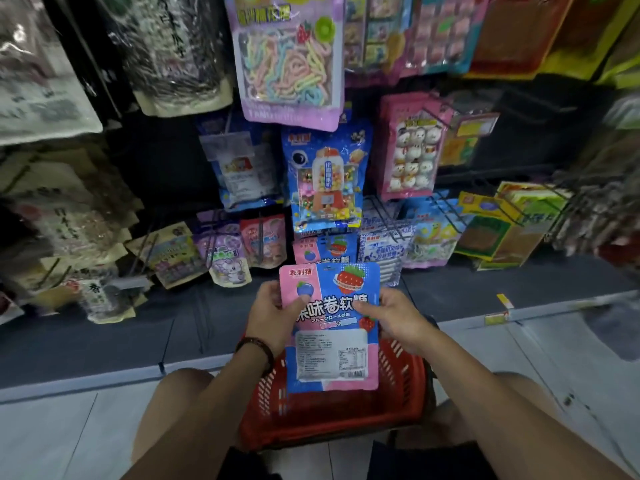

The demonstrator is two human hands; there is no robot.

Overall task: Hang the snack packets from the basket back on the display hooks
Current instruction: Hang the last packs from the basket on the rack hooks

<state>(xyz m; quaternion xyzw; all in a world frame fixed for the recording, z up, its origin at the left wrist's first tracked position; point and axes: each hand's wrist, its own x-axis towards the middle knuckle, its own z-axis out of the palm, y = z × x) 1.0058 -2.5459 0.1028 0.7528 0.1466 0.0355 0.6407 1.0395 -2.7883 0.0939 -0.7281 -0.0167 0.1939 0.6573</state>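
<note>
head: both hands (277,317) grip packet (330,327).

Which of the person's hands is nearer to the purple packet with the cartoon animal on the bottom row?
Left. The left hand grips the pink and blue packet just below and right of the purple packet; the right hand holds the packet's far edge, further right.

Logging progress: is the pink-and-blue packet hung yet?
Not hung: both hands, left hand and right hand, hold the packet above the red basket.
</note>
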